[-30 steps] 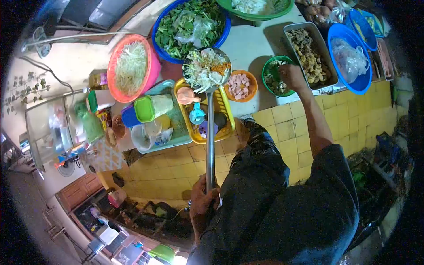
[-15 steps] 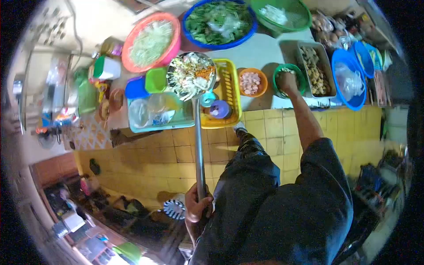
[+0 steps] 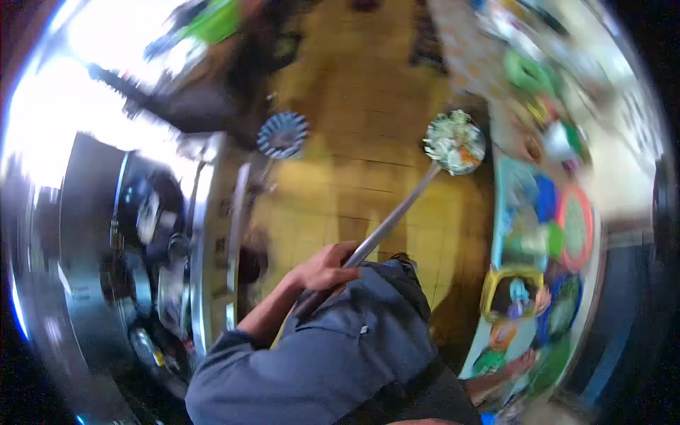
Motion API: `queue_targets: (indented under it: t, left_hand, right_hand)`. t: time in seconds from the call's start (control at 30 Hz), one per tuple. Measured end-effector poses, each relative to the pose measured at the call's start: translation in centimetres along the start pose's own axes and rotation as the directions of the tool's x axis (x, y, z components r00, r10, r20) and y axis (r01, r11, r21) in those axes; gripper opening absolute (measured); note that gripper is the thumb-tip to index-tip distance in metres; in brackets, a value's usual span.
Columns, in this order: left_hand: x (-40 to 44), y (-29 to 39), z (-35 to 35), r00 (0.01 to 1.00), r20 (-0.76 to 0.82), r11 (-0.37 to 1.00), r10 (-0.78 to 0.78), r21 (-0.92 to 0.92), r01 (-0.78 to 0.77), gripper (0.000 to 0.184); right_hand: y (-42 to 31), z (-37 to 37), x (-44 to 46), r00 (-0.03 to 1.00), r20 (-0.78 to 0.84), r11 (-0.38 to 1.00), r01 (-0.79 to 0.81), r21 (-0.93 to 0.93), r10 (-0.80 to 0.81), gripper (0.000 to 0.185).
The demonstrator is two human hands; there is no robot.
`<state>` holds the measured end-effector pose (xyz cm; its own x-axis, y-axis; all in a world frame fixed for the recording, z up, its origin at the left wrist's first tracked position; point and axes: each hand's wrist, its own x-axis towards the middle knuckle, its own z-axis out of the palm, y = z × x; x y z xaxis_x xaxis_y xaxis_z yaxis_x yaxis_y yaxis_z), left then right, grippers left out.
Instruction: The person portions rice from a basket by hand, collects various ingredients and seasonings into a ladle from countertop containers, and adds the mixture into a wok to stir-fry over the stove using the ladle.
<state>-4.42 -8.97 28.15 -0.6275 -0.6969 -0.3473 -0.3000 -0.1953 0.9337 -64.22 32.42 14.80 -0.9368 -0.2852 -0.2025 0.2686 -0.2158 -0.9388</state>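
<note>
My left hand (image 3: 329,268) is wrapped round the long metal handle of a ladle (image 3: 397,214). The ladle's round bowl, out over the floor beside the counter, is heaped with chopped pale vegetables (image 3: 453,142) and some orange bits. On the lower right, my right hand (image 3: 523,363) is over the counter beside a green bowl (image 3: 489,361). Blur smears its fingers, so I cannot make out whether it holds anything. An orange bowl (image 3: 503,333) is just beyond the green one.
Along the right counter are a yellow basket (image 3: 487,294), a light blue tray (image 3: 501,205), a pink basin (image 3: 589,219) and a blue basin (image 3: 572,283). A metal stove (image 3: 216,248) with dark pans lines the left. A striped round object (image 3: 282,134) stands between.
The view has swung round, bringing the stove in on the left and the counter to the right. My right hand has come out of the green bowl. My left hand still grips the filled ladle.
</note>
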Motion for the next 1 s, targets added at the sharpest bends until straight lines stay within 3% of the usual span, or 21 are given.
queue_targets:
  t: [0.1, 0.13, 0.17, 0.23, 0.27, 0.33, 0.37, 0.43, 0.47, 0.5, 0.6, 0.67, 0.73, 0.77, 0.8, 0.87, 1.0]
  left_hand:
    - [-4.6, -3.7, -6.4, 0.977, -0.194, 0.979, -0.089, -0.195, 0.051, 0.033]
    - [-5.2, -0.8, -0.2, 0.961, -0.26, 0.979, -0.095, -0.2, 0.043, 0.033]
    - [-5.8, -4.2, -3.4, 0.938, -0.328, 0.972, -0.117, -0.232, 0.04, 0.032]
    - [-8.9, -6.5, -6.0, 0.915, -0.377, 0.953, -0.144, -0.301, 0.026, 0.035]
    - [-10.2, -7.2, -6.3, 0.886, -0.437, 0.948, -0.153, -0.319, 0.007, 0.035]
    - [-11.7, -8.0, -5.1, 0.766, -0.635, 0.978, -0.099, -0.203, -0.042, 0.028]
    - [-12.3, -7.1, -4.0, 0.735, -0.669, 0.973, -0.11, -0.225, -0.059, 0.028]
    - [-14.0, -7.4, -5.0, 0.601, -0.747, 0.92, -0.286, -0.389, -0.046, 0.023]
    - [-15.1, -7.9, -6.0, 0.556, -0.777, 0.915, -0.294, -0.398, -0.072, 0.023]
    - [-15.5, -7.9, -6.2, 0.489, -0.797, 0.871, -0.355, -0.472, -0.136, 0.021]
    - [-16.0, -7.6, -7.4, 0.327, -0.815, 0.77, -0.479, -0.568, -0.289, 0.019]
    - [-16.1, -8.6, -8.5, 0.199, -0.83, 0.725, -0.522, -0.554, -0.409, 0.018]
    - [-16.7, -8.7, -9.7, 0.09, -0.845, 0.751, -0.527, -0.513, -0.417, 0.018]
    - [-16.9, -8.6, -10.0, 0.032, -0.837, 0.73, -0.546, -0.494, -0.472, 0.017]
    - [-17.0, -8.6, -10.2, -0.017, -0.827, 0.709, -0.562, -0.471, -0.524, 0.016]
    - [-17.3, -7.8, -10.6, -0.109, -0.804, 0.698, -0.585, -0.43, -0.572, 0.015]
    - [-18.9, -10.2, -11.2, -0.213, -0.739, 0.651, -0.639, -0.373, -0.661, 0.015]
  right_hand:
    - [-0.3, 23.2, -5.2, 0.973, 0.062, 0.908, 0.232, -0.349, -0.224, 0.043]
    - [-4.7, 23.4, -2.5, 0.948, 0.064, 0.852, 0.307, -0.424, -0.31, 0.041]
    - [-0.4, 28.7, -0.5, 0.948, 0.142, 0.858, 0.317, -0.404, -0.284, 0.041]
    - [2.4, 36.1, 4.0, 0.743, 0.564, 0.768, 0.579, -0.273, -0.36, 0.038]
    - [3.0, 42.2, 2.4, 0.71, 0.616, 0.778, 0.581, -0.239, -0.342, 0.038]
    - [4.1, 55.6, -1.2, 0.832, 0.555, 0.983, 0.099, -0.153, 0.002, 0.029]
    - [3.8, 60.1, -2.3, 0.801, 0.599, 0.982, 0.105, -0.158, 0.01, 0.029]
    - [8.2, 70.2, -6.9, 0.455, 0.89, 0.957, 0.267, -0.112, -0.023, 0.027]
    - [10.2, 75.6, -10.7, 0.239, 0.97, 0.941, 0.336, -0.048, -0.035, 0.026]
    - [10.4, 79.8, -17.7, 0.093, 0.993, 0.983, 0.167, -0.081, 0.066, 0.027]
    - [14.9, 90.2, -32.5, -0.368, 0.902, 0.922, -0.219, -0.32, 0.225, 0.028]
    - [17.5, 93.1, -43.9, -0.507, 0.851, 0.979, -0.065, -0.196, 0.137, 0.029]
    - [23.4, 96.4, -53.0, -0.665, 0.746, 0.998, 0.006, 0.069, -0.048, 0.032]
    - [23.1, 96.2, -58.3, -0.717, 0.69, 0.938, -0.165, -0.305, 0.098, 0.033]
    - [22.6, 95.2, -63.2, -0.785, 0.58, 0.72, -0.274, -0.638, 0.216, 0.034]
    - [25.4, 95.3, -70.8, -0.911, 0.384, 0.554, -0.244, -0.796, 0.151, 0.037]
    - [27.5, 92.1, -83.7, -0.98, 0.156, 0.404, -0.094, -0.91, 0.125, 0.038]
